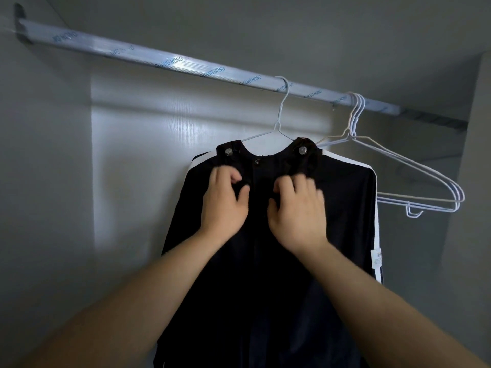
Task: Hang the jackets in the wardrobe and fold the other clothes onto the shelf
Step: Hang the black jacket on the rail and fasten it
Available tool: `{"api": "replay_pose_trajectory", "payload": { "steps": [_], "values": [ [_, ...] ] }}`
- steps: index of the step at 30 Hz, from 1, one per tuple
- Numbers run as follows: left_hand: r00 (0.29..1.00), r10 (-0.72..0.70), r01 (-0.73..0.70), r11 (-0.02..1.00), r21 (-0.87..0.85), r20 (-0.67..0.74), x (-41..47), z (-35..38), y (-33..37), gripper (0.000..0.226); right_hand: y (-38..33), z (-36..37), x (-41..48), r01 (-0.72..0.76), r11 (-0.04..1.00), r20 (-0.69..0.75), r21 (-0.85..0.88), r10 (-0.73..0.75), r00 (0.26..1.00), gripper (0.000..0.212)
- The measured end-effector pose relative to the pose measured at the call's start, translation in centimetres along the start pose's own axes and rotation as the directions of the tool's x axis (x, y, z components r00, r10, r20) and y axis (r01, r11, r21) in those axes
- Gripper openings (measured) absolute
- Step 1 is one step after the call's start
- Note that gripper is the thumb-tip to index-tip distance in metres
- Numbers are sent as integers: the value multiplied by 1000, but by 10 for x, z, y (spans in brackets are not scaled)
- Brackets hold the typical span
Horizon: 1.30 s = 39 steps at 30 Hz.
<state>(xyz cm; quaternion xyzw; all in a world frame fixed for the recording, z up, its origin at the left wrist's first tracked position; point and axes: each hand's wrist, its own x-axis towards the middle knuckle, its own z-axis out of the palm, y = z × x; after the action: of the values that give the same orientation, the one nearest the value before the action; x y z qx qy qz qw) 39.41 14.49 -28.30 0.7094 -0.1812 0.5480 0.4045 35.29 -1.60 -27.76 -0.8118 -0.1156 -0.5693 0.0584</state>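
black jacket (340, 203) front is gripped under the collar by left hand (224, 200) and right hand (297, 208). it's already hung on a hanger (278, 126) from the rail (186, 63) at 12 o'clock, spare hangers (356, 115) at 3 o'clock. only tidying seems left here; other clothes aren't shown.

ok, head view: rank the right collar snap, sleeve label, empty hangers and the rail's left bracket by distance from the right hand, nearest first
1. Right collar snap: on the jacket, just above the right hand.
2-3. Sleeve label, lower right, and the empty hangers, to the right: too close to call.
4. Rail's left bracket: far upper left.
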Motion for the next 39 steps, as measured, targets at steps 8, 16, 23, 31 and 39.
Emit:
{"api": "replay_pose_trajectory", "payload": {
  "steps": [8, 16, 23, 31, 39],
  "values": [
    [944, -289, 285, 957, 47, 161, -44, 10, -39, 19, -17, 37, -35, -195, 979, 314, -62, 204, 927, 46],
    [932, -278, 283, 959, 12, 233, -51, 13, -42, 14, -11, 39, -47, -404, 841, 242, 360, 334, 911, 10],
    [963, -211, 217, 976, -19, 166, -57, 18, -22, 46, -5, 29, -53, -437, 727, 228, 530, 375, 899, 23],
    [974, -199, 206, 977, -57, 111, -56, 29, 4, 47, 4, 18, -45, -425, 603, 282, 675, 322, 904, 25],
    [797, -550, 604, 731, -318, 251, -55, 46, 23, 19, 7, 17, -37, -473, 517, 391, 714, 266, 881, 23]
  ]
}}
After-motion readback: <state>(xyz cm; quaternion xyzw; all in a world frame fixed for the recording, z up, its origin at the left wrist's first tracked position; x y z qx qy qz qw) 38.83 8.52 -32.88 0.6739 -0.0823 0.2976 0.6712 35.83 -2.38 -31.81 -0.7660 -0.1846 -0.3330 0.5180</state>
